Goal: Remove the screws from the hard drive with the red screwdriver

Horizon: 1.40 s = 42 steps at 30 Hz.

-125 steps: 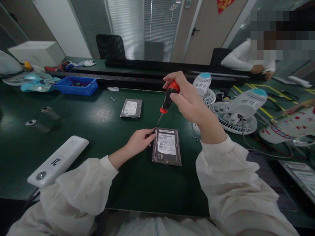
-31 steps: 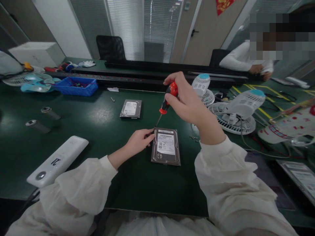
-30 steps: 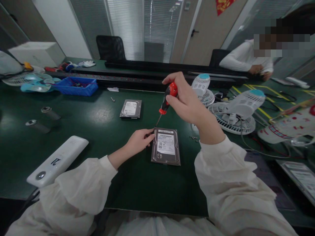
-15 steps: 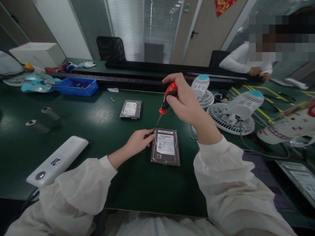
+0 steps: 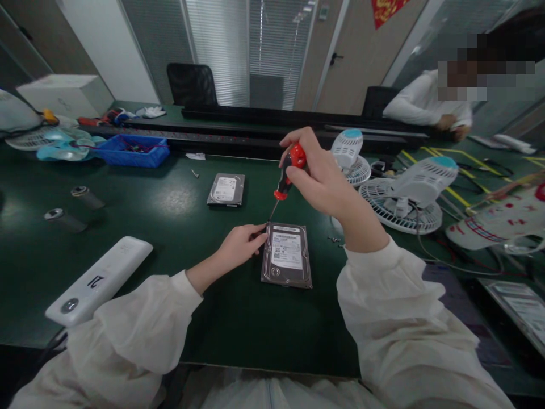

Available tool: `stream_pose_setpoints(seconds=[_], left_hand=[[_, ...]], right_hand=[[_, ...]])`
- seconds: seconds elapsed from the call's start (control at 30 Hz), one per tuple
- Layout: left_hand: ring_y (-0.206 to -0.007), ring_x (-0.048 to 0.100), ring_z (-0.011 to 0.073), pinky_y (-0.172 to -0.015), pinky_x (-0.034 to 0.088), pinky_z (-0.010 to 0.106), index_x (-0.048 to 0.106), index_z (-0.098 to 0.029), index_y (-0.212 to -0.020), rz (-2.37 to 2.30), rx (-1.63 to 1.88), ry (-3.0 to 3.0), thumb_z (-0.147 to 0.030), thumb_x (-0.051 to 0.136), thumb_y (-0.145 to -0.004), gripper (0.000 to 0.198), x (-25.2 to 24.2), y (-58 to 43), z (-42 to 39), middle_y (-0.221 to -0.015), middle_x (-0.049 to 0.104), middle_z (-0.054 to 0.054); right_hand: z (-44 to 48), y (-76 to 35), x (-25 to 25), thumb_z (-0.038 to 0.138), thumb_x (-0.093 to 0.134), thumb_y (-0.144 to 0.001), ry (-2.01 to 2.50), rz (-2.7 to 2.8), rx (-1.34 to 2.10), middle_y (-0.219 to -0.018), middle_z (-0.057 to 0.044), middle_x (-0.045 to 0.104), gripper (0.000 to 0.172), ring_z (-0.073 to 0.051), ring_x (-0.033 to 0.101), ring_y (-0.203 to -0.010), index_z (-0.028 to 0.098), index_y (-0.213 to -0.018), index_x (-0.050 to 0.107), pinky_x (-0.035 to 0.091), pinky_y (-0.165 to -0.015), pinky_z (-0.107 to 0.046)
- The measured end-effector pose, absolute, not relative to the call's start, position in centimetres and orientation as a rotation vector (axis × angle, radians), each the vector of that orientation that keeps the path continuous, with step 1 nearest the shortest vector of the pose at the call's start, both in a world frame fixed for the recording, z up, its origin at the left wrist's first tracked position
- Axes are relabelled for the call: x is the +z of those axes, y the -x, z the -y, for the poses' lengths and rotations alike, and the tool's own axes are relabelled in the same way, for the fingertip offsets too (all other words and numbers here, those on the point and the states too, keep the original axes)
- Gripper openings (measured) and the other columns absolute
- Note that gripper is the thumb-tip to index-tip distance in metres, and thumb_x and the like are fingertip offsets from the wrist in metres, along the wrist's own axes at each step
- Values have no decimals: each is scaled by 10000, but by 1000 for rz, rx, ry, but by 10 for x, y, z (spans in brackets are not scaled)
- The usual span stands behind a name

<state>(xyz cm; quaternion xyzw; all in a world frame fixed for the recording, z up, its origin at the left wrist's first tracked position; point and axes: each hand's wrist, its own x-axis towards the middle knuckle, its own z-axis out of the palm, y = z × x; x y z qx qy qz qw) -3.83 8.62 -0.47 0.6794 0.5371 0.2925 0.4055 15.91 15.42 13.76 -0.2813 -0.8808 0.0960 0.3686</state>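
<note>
A hard drive (image 5: 289,250) lies label side up on the green table in front of me. My right hand (image 5: 315,170) is wrapped round the red and black handle of a screwdriver (image 5: 286,173). Its shaft slants down, and the tip meets the drive's upper left corner. My left hand (image 5: 240,247) is closed at the drive's left edge, thumb and fingers by that corner. Whether a small screw sits under the tip is too small to tell. Just right of the drive lie several small screws (image 5: 335,240). Farther back rests a second hard drive (image 5: 226,189).
A white power bank (image 5: 100,279) and two metal cylinders (image 5: 87,196) occupy the left. Behind them is a blue bin (image 5: 134,152). White fans (image 5: 400,199) and cables crowd the right, with another hard drive (image 5: 517,307) near the edge. Across the table sits a person (image 5: 419,102).
The screwdriver handle has turned a little in my right hand and leans slightly further left. My left hand and the drive stay in place. The person opposite has shifted slightly.
</note>
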Motion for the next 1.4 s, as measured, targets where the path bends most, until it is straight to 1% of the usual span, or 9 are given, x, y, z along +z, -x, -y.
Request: stream_pose_setpoints(seconds=[0.2, 0.4, 0.5, 0.63, 0.83, 1.1, 1.23, 1.33, 1.4], left_hand=[[-632, 665, 131, -533, 512, 235, 630, -191, -1446, -1340, 739, -1717, -392, 553, -1016, 481, -5, 39, -86, -1013, 781, 80], [-630, 661, 127, -531, 507, 232, 635, -185, -1440, -1344, 736, -1716, -378, 555, -1015, 473, -4, 39, -86, -1022, 776, 84], [-632, 662, 129, -532, 508, 233, 632, -177, -1442, -1348, 732, -1714, -369, 550, -1018, 473, -2, 38, -85, -1016, 777, 84], [-637, 666, 135, -532, 506, 236, 633, -182, -1443, -1349, 729, -1716, -370, 554, -1016, 473, -1, 38, -85, -1017, 780, 82], [-633, 665, 131, -529, 506, 234, 623, -178, -1452, -1347, 730, -1712, -393, 550, -1015, 493, -3, 38, -86, -1019, 779, 79], [-632, 660, 128, -520, 503, 226, 630, -168, -1442, -1346, 730, -1701, -369, 552, -1015, 478, -2, 38, -85, -996, 774, 74], [-638, 666, 133, -508, 502, 226, 620, -182, -1453, -1338, 735, -1695, -387, 557, -1016, 487, -4, 39, -86, -1007, 774, 75], [-634, 666, 133, -507, 500, 226, 628, -182, -1447, -1337, 740, -1693, -389, 561, -1014, 484, -5, 39, -86, -995, 776, 75], [-636, 667, 133, -506, 502, 227, 622, -186, -1454, -1334, 743, -1691, -397, 562, -1013, 492, -7, 39, -87, -1007, 777, 76]], right_hand=[[-153, -159, 139, 473, 518, -1003, 863, 2229, 116, -778, 7, 619, 266, -207, 594, -679, 250, -1147, 523, 466, -707, -372], [-151, -160, 140, 213, 443, -971, 765, 2226, 221, -1030, -54, 669, 197, -232, 643, -892, 242, -1150, 520, 499, -826, -407], [-152, -159, 140, 312, 549, -969, 784, 2216, 136, -889, -20, 649, 147, -209, 612, -754, 255, -1105, 556, 486, -740, -379], [-152, -159, 142, 460, 579, -981, 875, 2214, 7, -766, -5, 605, 239, -202, 578, -686, 237, -1068, 579, 454, -702, -373], [-152, -162, 142, 198, 479, -922, 796, 2248, 126, -1183, -102, 665, 252, -263, 639, -990, 205, -1163, 553, 499, -870, -424], [-151, -160, 142, 453, 528, -1000, 862, 2253, 12, -892, -41, 661, 295, -229, 619, -777, 208, -1162, 556, 444, -733, -378], [-152, -163, 141, 257, 493, -949, 795, 2272, 115, -1075, -63, 651, 222, -229, 611, -873, 227, -1168, 493, 450, -778, -383], [-154, -163, 141, 172, 516, -865, 772, 2281, 150, -1009, -42, 617, 307, -209, 584, -830, 232, -1162, 465, 459, -779, -379], [-155, -163, 140, 241, 545, -904, 807, 2269, 121, -938, -24, 596, 265, -194, 565, -766, 233, -1156, 463, 454, -743, -369]])
